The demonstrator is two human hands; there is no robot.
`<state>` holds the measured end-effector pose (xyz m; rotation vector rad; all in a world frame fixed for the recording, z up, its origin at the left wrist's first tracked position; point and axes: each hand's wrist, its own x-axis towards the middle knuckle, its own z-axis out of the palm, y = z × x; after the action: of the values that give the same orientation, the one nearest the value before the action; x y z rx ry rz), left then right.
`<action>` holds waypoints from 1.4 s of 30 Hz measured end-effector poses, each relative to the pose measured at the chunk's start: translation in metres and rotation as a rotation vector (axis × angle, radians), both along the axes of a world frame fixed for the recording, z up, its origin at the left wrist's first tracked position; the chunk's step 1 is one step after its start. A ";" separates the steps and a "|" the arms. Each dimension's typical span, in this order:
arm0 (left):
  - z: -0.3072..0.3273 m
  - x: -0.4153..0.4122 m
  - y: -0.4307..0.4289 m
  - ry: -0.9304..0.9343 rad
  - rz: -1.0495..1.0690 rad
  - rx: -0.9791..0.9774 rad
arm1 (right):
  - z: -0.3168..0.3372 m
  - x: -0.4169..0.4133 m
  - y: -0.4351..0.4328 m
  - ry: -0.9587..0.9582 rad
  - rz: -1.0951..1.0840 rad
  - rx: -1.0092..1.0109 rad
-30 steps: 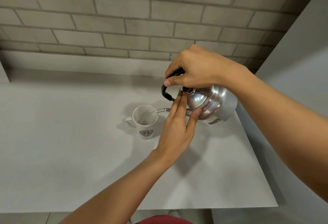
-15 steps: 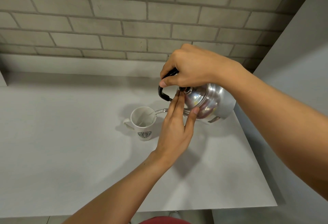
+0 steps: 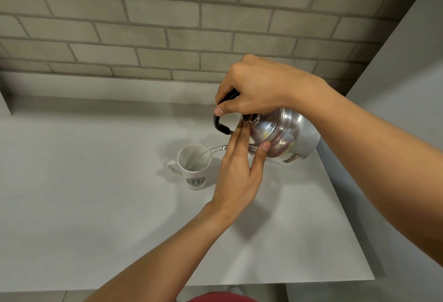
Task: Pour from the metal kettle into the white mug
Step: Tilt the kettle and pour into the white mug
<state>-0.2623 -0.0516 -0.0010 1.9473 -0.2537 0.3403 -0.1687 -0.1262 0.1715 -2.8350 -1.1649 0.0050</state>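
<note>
The shiny metal kettle [image 3: 285, 135] is tilted to the left above the table, held by its black handle in my right hand [image 3: 254, 87]. A thin clear stream runs from its spout into the white mug [image 3: 195, 170], which stands upright with a green logo facing me and its handle to the left. A little water lies in the mug's bottom. My left hand [image 3: 239, 170] presses flat fingers against the kettle's lid, with the thumb on the kettle's side. The spout itself is hidden behind my left fingers.
The grey table [image 3: 96, 206] ends at a right edge just beyond the kettle and a front edge near me. A brick wall [image 3: 167, 26] rises behind it, and a plain grey wall [image 3: 407, 62] stands at the right.
The kettle has stayed tilted over the mug with both hands in the same hold. The water in the mug has risen slightly. The view has shifted a little.
</note>
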 end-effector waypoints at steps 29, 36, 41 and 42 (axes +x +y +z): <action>-0.002 0.004 0.001 -0.019 -0.002 -0.094 | 0.000 0.002 0.014 0.034 -0.033 -0.064; -0.006 0.004 0.005 0.005 -0.001 -0.079 | -0.004 0.004 0.017 0.030 -0.018 -0.062; -0.009 0.005 0.010 0.007 -0.006 -0.032 | -0.007 0.004 0.015 0.028 -0.020 -0.033; -0.009 0.005 0.012 0.007 -0.010 -0.023 | -0.008 0.003 0.013 0.021 -0.016 -0.023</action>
<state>-0.2571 -0.0397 -0.0098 1.9234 -0.2541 0.3288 -0.1658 -0.1131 0.1635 -2.8566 -1.1457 0.0476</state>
